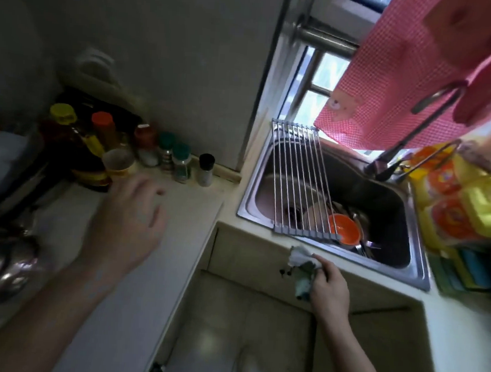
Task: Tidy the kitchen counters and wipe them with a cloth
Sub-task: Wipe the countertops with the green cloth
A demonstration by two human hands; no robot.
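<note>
The left hand (127,221) hangs over the left bench (185,208), its fingers (157,215) loosely spread and holding nothing; motion blur hides whether it touches the surface. Along that bench's back edge stand an oil bottle (77,146) with a yellow cap, a cup (118,161) and a row of spice jars (181,163). A metal pot (1,265) sits at the bench's left end. The right hand (331,289) grips a crumpled cloth (301,264), fingers (319,276) curled round it, at the bench's front edge just before the steel sink (417,271). A roll-up drying rack (302,183) spans the sink's left side, above an orange bowl (343,229) and other dishes. Yellow packages (453,198) lie at the sink's right edge.
</note>
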